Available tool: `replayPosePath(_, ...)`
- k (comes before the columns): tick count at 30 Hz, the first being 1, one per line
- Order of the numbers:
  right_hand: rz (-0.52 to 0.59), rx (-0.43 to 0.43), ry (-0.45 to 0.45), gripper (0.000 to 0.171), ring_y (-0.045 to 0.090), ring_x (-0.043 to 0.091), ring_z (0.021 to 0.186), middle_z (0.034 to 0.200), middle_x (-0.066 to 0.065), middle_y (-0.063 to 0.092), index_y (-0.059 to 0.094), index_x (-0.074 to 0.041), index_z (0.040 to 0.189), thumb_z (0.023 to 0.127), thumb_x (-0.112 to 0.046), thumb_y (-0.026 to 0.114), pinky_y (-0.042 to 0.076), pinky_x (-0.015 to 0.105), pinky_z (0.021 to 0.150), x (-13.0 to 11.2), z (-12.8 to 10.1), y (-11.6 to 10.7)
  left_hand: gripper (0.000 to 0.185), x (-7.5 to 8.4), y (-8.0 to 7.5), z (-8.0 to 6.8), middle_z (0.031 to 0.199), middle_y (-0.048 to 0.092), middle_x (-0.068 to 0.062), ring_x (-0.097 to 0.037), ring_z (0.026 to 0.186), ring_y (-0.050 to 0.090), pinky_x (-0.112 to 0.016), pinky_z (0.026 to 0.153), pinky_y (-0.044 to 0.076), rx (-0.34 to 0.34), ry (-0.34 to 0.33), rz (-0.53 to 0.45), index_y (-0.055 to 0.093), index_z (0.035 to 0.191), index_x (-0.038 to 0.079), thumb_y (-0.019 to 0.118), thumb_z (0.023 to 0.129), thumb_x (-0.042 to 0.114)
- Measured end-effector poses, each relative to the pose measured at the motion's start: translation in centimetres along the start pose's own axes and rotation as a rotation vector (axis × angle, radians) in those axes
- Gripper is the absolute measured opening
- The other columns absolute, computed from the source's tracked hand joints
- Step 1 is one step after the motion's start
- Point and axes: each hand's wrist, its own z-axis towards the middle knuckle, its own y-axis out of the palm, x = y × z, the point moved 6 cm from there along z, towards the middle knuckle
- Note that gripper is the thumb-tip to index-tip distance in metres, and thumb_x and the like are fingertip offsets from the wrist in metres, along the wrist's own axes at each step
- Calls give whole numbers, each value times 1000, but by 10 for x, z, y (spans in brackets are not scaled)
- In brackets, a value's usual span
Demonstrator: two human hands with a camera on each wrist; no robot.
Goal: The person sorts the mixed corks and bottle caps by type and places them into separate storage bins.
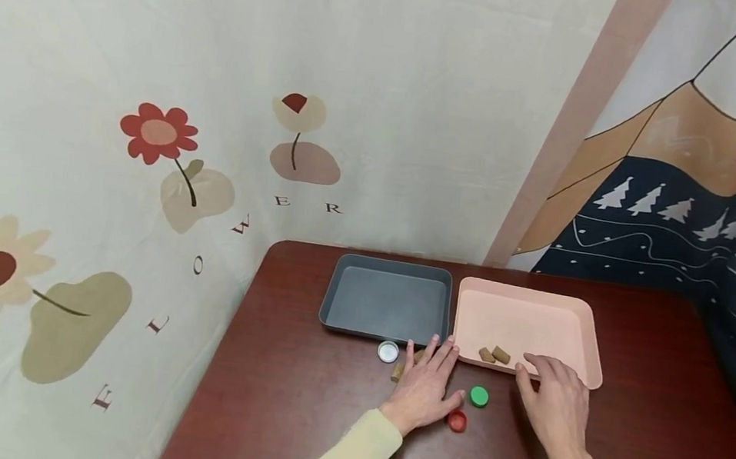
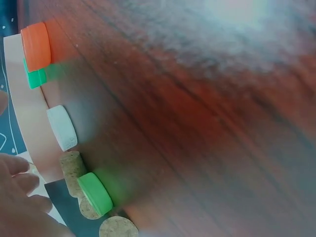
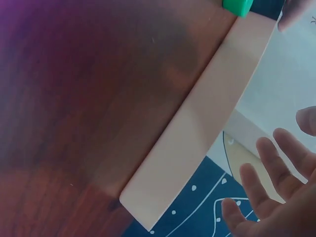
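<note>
My left hand (image 1: 427, 373) lies flat on the dark wooden table (image 1: 289, 405), fingers straight, their tips just short of the grey tray (image 1: 387, 298). Corks (image 1: 398, 371) peek out from under it. A white cap (image 1: 387, 351) sits to its left, a red cap (image 1: 457, 420) and a green cap (image 1: 479, 396) to its right. The left wrist view shows a bright green cap (image 2: 95, 193) and corks (image 2: 73, 168) beside my fingers (image 2: 19, 197). My right hand (image 1: 543, 380) rests with relaxed fingers at the front rim of the pink tray (image 1: 538, 314), holding nothing. Two corks (image 1: 493, 354) lie in that tray.
The grey tray holds nothing and stands side by side with the pink one at the table's back. A printed cloth hangs behind and to the left. In the right wrist view the pink tray's wall (image 3: 197, 138) runs diagonally past my spread fingers (image 3: 266, 173).
</note>
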Motion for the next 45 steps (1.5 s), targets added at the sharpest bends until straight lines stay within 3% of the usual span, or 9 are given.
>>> replayPosePath(12, 23, 38, -15, 23, 62, 46, 105, 106, 18, 72, 75, -4, 108, 88, -16, 76, 44, 65, 81, -6, -15, 2, 64, -17, -19, -20, 163, 41, -7, -34, 150, 37, -64, 117, 30, 205, 35, -147, 50, 153, 9, 62, 98, 39)
replayPosePath(22, 22, 54, -36, 24, 63, 46, 104, 106, 18, 72, 75, -4, 107, 87, -16, 77, 44, 64, 81, -7, -17, 1, 62, -51, -38, -44, 159, 46, -11, -36, 149, 39, -62, 115, 34, 303, 21, -225, 52, 150, 7, 69, 94, 31)
replayPosePath(33, 22, 5, -4, 27, 60, 46, 113, 120, 19, 69, 73, -1, 113, 90, -16, 73, 41, 66, 89, 4, -24, -1, 60, -78, -41, -68, 156, 49, -12, -39, 144, 44, -60, 112, 39, 380, 3, -228, 54, 147, 4, 69, 95, 28)
replayPosePath(37, 25, -38, 1, 32, 57, 49, 119, 130, 24, 64, 70, 1, 119, 93, -17, 71, 39, 68, 96, 13, -27, 0, 60, -81, -40, -75, 154, 51, -12, -39, 142, 46, -60, 111, 41, 388, 22, -216, 55, 147, 4, 70, 94, 28)
replayPosePath(41, 28, -140, 32, 43, 45, 56, 132, 144, 30, 54, 62, 4, 132, 99, -24, 65, 28, 70, 110, 24, -31, 4, 59, -83, -38, -78, 154, 52, -11, -37, 142, 47, -58, 110, 43, 388, 32, -197, 55, 146, 5, 71, 94, 28)
replayPosePath(45, 24, -227, 69, 53, 36, 59, 139, 151, 31, 46, 54, 4, 142, 103, -31, 60, 19, 73, 114, 29, -34, 8, 59, -84, -37, -80, 152, 54, -10, -34, 141, 49, -56, 109, 45, 388, 39, -178, 56, 145, 5, 71, 93, 29)
